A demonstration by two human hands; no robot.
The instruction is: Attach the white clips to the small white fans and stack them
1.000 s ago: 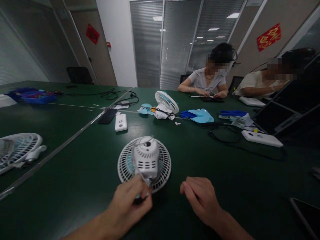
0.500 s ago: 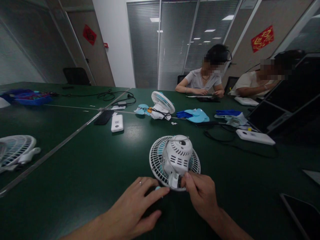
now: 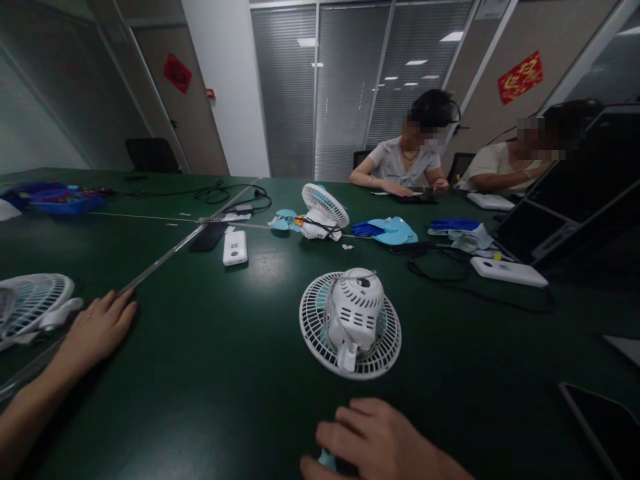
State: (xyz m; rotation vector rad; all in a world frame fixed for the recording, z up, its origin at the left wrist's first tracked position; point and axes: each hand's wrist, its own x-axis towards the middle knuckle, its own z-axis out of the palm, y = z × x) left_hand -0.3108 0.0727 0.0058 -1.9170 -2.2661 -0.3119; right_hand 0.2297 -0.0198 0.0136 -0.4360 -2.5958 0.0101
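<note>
In the head view a white fan [image 3: 356, 307] lies face down on the dark green table, its round grille under the motor housing and its cord looped around. Nearer to me, my right hand [image 3: 375, 440] is closed with a small light-blue piece [image 3: 327, 460] between thumb and fingers; its exact kind is mostly hidden. Far to the left, my left hand [image 3: 103, 327] is stretched out flat over the table seam with nothing in it. Just beyond its wrist lies another white fan [image 3: 37, 303], partly cut off by the frame edge.
Farther back are a third fan [image 3: 323, 213], blue fan blades [image 3: 395, 230], gloves [image 3: 457, 230], a white power bank [image 3: 235, 248] and black cables [image 3: 215, 191]. Dark equipment [image 3: 565, 200] stands at right, a tablet-like device [image 3: 600, 427] nearer. Two people [image 3: 405, 160] sit opposite.
My left hand has left the middle fan and swung far left toward the other fan. The right hand has come off the fan toward me, now with the light-blue piece.
</note>
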